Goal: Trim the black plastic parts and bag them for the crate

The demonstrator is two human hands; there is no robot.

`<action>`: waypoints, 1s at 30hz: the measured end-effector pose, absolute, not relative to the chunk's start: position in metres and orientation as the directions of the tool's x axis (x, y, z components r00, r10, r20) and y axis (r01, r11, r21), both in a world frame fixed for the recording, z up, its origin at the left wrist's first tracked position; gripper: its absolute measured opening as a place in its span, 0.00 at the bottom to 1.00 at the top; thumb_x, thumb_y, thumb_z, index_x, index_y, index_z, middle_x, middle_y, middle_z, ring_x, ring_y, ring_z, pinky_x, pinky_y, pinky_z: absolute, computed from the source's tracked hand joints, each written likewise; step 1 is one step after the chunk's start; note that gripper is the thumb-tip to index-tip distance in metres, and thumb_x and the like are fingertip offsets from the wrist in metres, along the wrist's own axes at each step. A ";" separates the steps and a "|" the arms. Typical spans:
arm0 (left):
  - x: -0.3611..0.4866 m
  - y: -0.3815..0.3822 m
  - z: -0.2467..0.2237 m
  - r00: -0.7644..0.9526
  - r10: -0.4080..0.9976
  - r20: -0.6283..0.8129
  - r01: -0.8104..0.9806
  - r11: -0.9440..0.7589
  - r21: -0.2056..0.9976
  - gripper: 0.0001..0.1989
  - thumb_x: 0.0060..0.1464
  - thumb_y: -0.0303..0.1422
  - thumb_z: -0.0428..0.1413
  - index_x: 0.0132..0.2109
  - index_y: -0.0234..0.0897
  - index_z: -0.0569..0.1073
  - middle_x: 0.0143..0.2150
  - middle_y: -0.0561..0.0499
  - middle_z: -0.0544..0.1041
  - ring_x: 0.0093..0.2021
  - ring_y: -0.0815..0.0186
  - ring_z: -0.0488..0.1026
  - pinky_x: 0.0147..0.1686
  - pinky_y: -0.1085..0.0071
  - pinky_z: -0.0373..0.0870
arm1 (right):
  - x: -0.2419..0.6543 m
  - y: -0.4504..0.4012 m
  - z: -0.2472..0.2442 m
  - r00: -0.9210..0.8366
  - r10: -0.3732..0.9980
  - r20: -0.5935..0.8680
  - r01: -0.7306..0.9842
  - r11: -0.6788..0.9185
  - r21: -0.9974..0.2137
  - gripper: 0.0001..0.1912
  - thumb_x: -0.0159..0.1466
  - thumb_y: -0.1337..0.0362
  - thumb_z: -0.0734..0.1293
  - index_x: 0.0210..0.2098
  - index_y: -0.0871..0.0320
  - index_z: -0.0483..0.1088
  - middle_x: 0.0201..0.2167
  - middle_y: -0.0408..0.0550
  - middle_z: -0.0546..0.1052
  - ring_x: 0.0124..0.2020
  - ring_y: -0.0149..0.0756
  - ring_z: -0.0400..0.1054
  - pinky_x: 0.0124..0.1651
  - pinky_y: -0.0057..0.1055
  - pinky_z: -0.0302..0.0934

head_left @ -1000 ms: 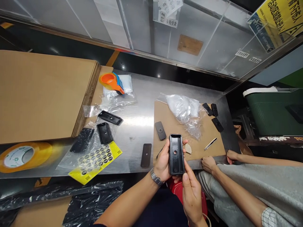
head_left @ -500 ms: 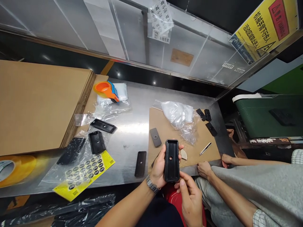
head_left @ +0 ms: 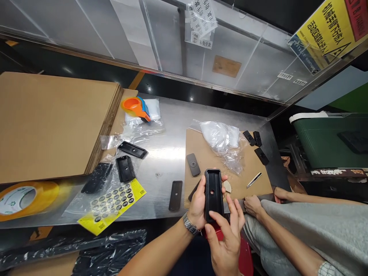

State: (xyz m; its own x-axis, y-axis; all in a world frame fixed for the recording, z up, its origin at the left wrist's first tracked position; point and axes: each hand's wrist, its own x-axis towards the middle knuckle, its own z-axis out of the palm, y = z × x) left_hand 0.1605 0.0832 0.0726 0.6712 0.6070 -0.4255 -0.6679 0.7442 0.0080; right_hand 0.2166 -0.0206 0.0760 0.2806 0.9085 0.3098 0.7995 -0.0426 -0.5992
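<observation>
My left hand (head_left: 197, 203) is closed around a long black plastic case (head_left: 214, 182), its hollow side facing up with a small hole in the middle. At its lower end, the thumb and forefinger of my right hand (head_left: 227, 235) pinch the rim, the other fingers spread beside it. Just beyond, a flat dark part with a round mark (head_left: 193, 165) lies on the cardboard sheet (head_left: 198, 142). A narrow black tray (head_left: 175, 195) rests on the metal table to the left. A pale half-round piece (head_left: 227, 186) is partly behind my left fingertips.
Two black shells (head_left: 125, 168) lie near a yellow sticker sheet (head_left: 115, 205). Farther left are a tape roll (head_left: 48, 197), stacked cardboard (head_left: 54, 126) and an orange tape dispenser (head_left: 133, 106). A cutter knife (head_left: 254, 180) lies near another person's hands (head_left: 253, 205); a plastic bag (head_left: 220, 134) is behind.
My right hand has moved up from below the case, and its thumb and forefinger now reach the case's lower end. The whole view has shifted slightly; my left hand keeps its hold.
</observation>
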 end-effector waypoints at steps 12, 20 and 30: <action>0.160 0.078 0.078 0.657 0.602 -0.454 -0.698 0.714 -0.062 0.20 0.55 0.44 0.44 0.54 0.47 0.61 0.43 0.50 0.70 0.29 0.71 0.69 0.26 0.72 0.69 | 0.209 -0.022 0.073 0.331 0.881 0.337 0.713 0.001 -0.702 0.06 0.56 0.70 0.64 0.33 0.56 0.70 0.57 0.50 0.58 0.59 0.50 0.47 0.52 0.51 0.51; 0.155 0.077 0.075 0.679 0.594 -0.432 -0.671 0.740 -0.039 0.22 0.55 0.45 0.42 0.54 0.43 0.61 0.43 0.48 0.70 0.29 0.69 0.69 0.26 0.72 0.69 | 0.213 -0.022 0.076 0.375 0.918 0.126 0.407 -0.041 -0.912 0.06 0.58 0.65 0.63 0.25 0.58 0.68 0.57 0.51 0.56 0.55 0.46 0.54 0.51 0.44 0.56; 0.155 0.079 0.075 0.614 0.657 -0.437 -0.699 0.710 0.085 0.22 0.55 0.43 0.44 0.56 0.44 0.58 0.46 0.47 0.70 0.30 0.70 0.69 0.26 0.76 0.66 | 0.228 -0.025 0.083 0.236 0.938 0.254 0.694 0.020 -0.720 0.08 0.56 0.69 0.64 0.34 0.52 0.70 0.49 0.49 0.60 0.51 0.43 0.53 0.50 0.46 0.53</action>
